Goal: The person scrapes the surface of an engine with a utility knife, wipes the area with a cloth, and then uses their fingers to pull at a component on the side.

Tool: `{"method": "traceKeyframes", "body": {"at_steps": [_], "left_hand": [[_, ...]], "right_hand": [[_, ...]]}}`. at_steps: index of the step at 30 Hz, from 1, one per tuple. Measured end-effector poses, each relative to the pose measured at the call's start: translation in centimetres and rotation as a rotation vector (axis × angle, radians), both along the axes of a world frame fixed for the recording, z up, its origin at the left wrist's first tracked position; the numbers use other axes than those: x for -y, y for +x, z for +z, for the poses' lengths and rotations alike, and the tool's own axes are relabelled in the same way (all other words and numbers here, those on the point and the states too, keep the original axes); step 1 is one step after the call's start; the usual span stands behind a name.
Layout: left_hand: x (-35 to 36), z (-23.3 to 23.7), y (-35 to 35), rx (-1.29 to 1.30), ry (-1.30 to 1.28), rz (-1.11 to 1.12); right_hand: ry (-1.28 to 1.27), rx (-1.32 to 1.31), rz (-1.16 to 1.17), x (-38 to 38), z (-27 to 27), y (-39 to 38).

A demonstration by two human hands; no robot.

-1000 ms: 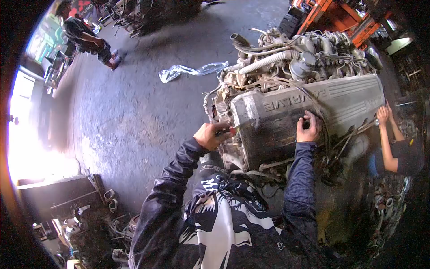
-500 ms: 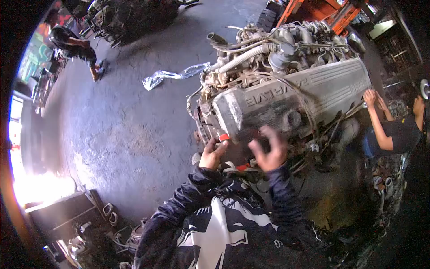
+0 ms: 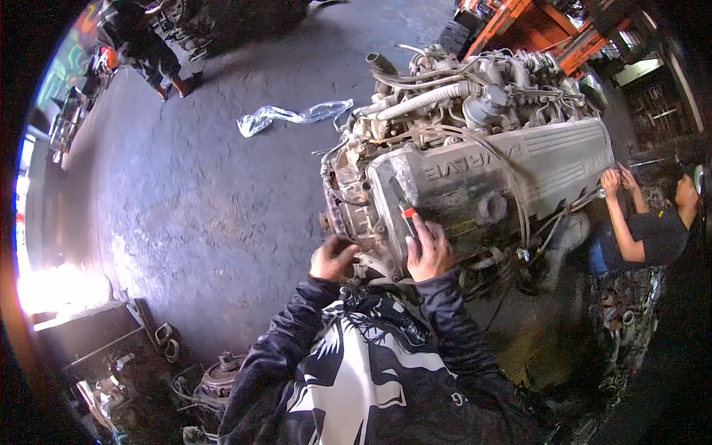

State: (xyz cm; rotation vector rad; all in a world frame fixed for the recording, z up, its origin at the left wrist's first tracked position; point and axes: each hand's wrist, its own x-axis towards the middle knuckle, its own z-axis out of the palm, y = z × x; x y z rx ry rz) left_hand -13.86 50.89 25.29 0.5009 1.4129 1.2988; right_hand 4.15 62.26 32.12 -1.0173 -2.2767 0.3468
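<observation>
My right hand (image 3: 432, 256) is closed around a slim red-and-black tool (image 3: 409, 215), its dark tip pointing up toward the engine's end. I cannot make out the tool's kind. The large dirty engine (image 3: 512, 167), with raised "24 VALVE" lettering on its grey cover, lies just beyond both hands. To the left, my left hand (image 3: 334, 258) hovers by the engine's lower front corner with fingers curled and thumb bent inward. Whatever it may hold is hidden.
A co-worker (image 3: 645, 230) reaches to the engine's far right end. Another person (image 3: 141, 48) stands at upper left. Clear plastic wrap (image 3: 289, 117) lies on the floor (image 3: 215, 200). An orange steel frame (image 3: 534, 30) stands behind the engine; metal parts (image 3: 222, 374) sit at lower left.
My right hand now grips the red-and-black tool upright; before, its fingers were spread and blurred. My left hand has moved slightly down and left, away from a red piece. The view has shifted.
</observation>
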Motion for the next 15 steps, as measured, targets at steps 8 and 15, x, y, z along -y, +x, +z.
{"method": "traceKeyframes", "body": {"at_steps": [8, 15], "left_hand": [[9.1, -16.2, -7.4, -0.185, -0.478, 0.159], [15.6, -20.7, -8.8, -0.642, -0.717, -0.021]], "right_hand": [[0.104, 0.062, -0.079, -0.2, 0.1, -0.1], [-0.074, 0.012, -0.065, -0.8, 1.5, -0.1]]}}
